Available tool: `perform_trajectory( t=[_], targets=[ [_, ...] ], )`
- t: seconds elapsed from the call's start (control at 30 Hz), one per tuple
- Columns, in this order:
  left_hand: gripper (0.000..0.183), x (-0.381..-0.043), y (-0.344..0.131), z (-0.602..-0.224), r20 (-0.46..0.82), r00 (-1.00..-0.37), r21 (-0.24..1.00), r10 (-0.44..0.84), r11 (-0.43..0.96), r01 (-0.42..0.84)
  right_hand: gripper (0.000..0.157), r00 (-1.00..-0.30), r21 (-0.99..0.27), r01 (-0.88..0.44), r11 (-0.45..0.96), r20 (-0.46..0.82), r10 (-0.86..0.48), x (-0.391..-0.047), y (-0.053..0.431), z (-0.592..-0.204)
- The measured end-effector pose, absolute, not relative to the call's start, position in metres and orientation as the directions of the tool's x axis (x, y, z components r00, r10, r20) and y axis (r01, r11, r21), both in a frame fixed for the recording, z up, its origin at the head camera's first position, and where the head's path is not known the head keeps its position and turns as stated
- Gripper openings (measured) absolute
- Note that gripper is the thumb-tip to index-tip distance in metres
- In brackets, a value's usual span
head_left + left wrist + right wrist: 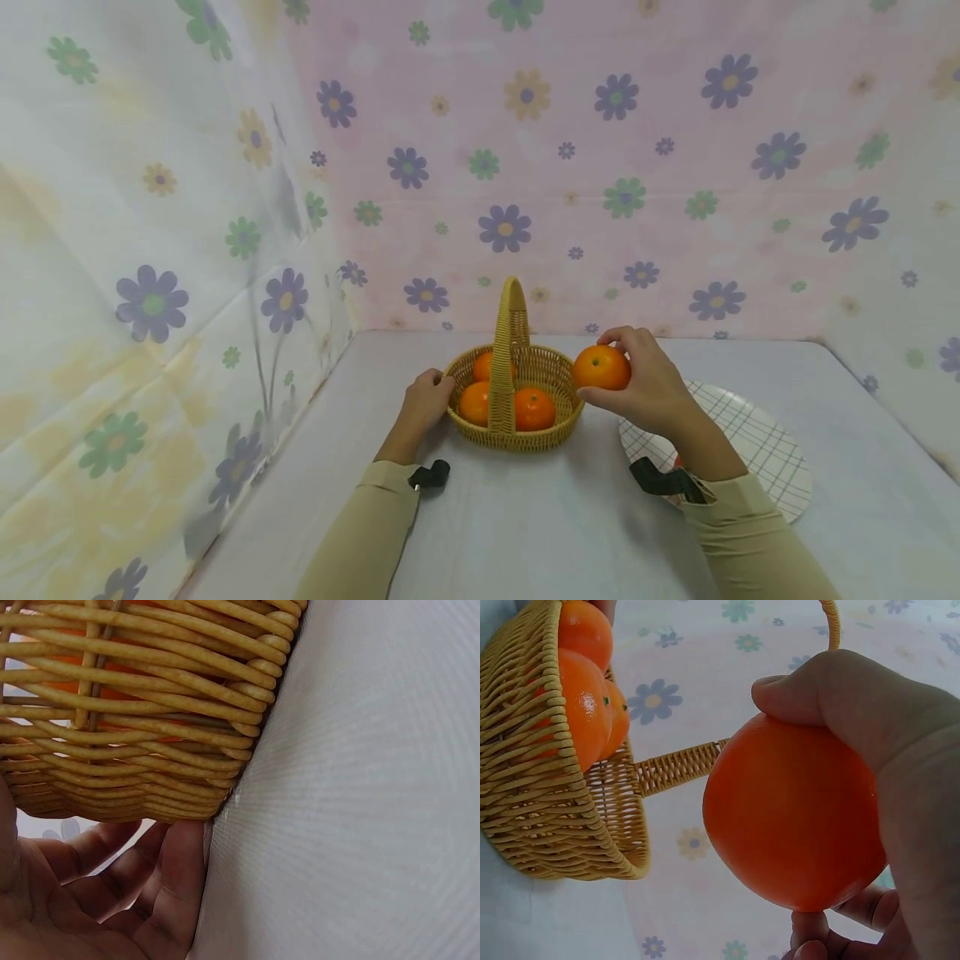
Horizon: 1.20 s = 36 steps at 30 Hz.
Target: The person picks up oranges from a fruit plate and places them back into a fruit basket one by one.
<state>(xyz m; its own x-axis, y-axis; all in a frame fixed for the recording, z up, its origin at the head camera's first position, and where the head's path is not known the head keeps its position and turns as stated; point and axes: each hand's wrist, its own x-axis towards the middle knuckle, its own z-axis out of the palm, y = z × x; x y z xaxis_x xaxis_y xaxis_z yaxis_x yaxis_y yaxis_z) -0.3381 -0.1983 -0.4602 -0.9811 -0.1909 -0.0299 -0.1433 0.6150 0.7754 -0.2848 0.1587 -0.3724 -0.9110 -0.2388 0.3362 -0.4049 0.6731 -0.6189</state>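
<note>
The right hand had its fingers clamped round a glossy round orange fruit, outside the yellow oval wicker basket at its two o'clock. Probably firm, light and slightly slippery, the fruit suited a hold round its widest girth. The left hand touched the basket at nine o'clock; whether its fingers pinched could not be told.

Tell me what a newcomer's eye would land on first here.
Probably the bright orange in the right hand, at the right side of the basket. Next, perhaps, the tall handle arching over the basket, with three other oranges showing inside. Then the flowered backdrop behind.
</note>
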Motion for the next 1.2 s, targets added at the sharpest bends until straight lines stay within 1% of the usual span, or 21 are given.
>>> perform_trajectory(
  t=[0.4,0.53,1.0,1.2],
  targets=[
    [0.042,-0.337,-0.199,-0.462,-0.013,-0.981,0.762,-0.195,0.633,-0.136,0.072,-0.914,-0.635,-0.403,0.660,0.318,-0.252,-0.292,0.148,-0.389],
    [0.042,-0.338,-0.199,-0.462,-0.014,-0.981,0.764,-0.192,0.631,-0.134,0.074,-0.916,-0.635,-0.398,0.662,0.311,-0.253,-0.293,0.144,-0.392],
    [0.043,-0.340,-0.200,-0.463,-0.008,-0.982,0.764,-0.187,0.632,-0.127,0.080,-0.943,-0.692,-0.331,0.642,0.220,-0.249,-0.296,0.138,-0.398],
    [0.042,-0.340,-0.199,-0.462,-0.007,-0.981,0.770,-0.192,0.625,-0.127,0.080,-0.942,-0.699,-0.333,0.633,0.220,-0.253,-0.297,0.137,-0.400]
  ],
)
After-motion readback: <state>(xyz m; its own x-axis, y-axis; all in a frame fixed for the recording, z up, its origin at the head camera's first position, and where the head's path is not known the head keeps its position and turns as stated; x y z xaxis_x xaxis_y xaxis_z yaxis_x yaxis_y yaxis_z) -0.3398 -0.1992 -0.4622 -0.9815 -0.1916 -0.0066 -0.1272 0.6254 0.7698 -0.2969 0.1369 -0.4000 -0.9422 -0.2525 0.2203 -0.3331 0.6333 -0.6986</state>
